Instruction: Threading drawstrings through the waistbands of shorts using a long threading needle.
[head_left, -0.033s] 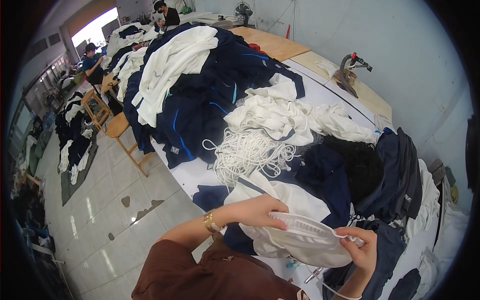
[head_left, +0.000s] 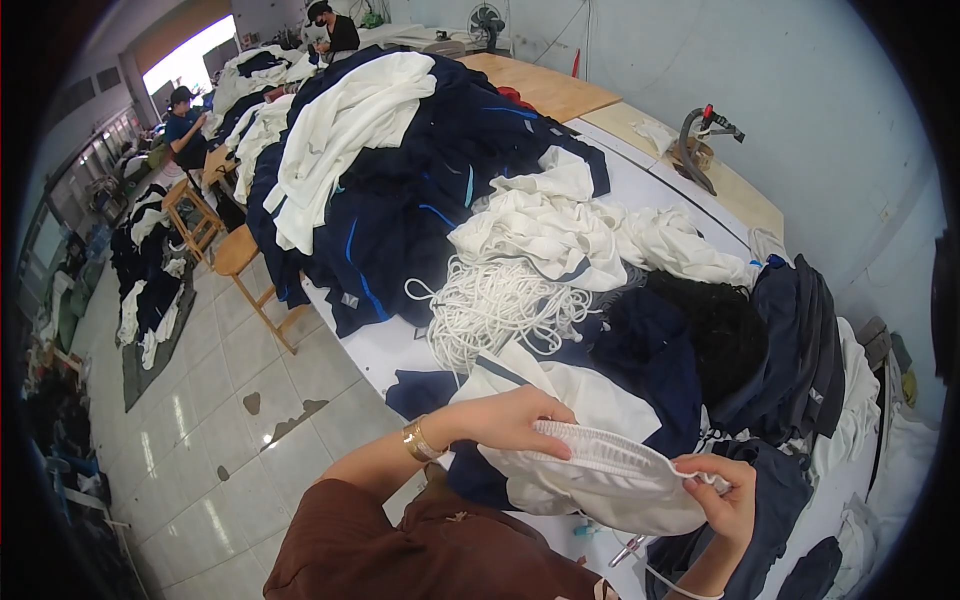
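Observation:
I hold a white garment point(head_left: 610, 495) with a ribbed elastic waistband point(head_left: 600, 447) just above the near edge of the table. My left hand point(head_left: 512, 415), with a gold bracelet point(head_left: 415, 440) on its wrist, grips the waistband from the top left. The waistband's right end is pinched between the fingers of my right hand point(head_left: 725, 497), where a thin white cord hangs down. Under the garment lie navy and white pieces of clothing point(head_left: 590, 395).
A tangle of white cord point(head_left: 495, 305) and one of black cord point(head_left: 725, 330) lie on the white table point(head_left: 365, 350). Heaps of navy clothes point(head_left: 430, 190) and white clothes point(head_left: 545, 225) sit behind. A wooden stool point(head_left: 240, 255) stands left; two people point(head_left: 185, 120) work farther off.

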